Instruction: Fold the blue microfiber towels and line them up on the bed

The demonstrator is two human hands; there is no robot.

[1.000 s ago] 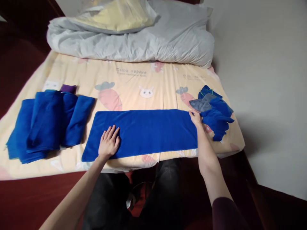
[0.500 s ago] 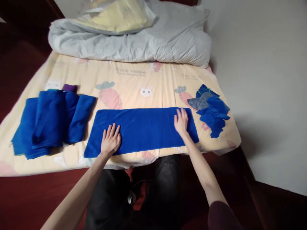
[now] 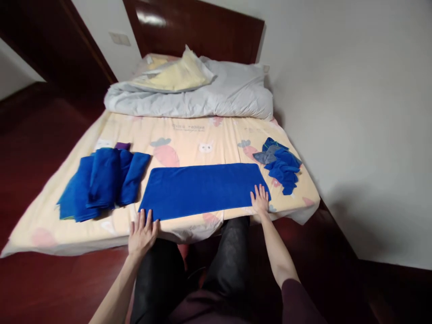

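A blue towel (image 3: 204, 188) lies flat in a long rectangle near the front edge of the bed. My left hand (image 3: 143, 234) rests at its near left corner, fingers spread and the fingertips on the cloth. At the near right corner, my right hand (image 3: 259, 200) lies open on the towel with its fingers stretched out. Left of the towel is a pile of folded blue towels (image 3: 104, 177), with a small purple cloth (image 3: 122, 146) showing behind it. Crumpled blue and grey cloths (image 3: 283, 166) form a heap on the right.
The bed has a yellow sheet (image 3: 189, 144) printed with carrots and rabbits. A rolled grey quilt (image 3: 189, 103) and a yellow item in clear wrapping (image 3: 182, 72) lie toward the dark headboard (image 3: 202, 29). A white wall (image 3: 354, 112) stands close on the right.
Both hands have slid toward me to the towel's near corners, the left one also outward. The view has tipped up and back, showing the headboard. The towel stays flat.
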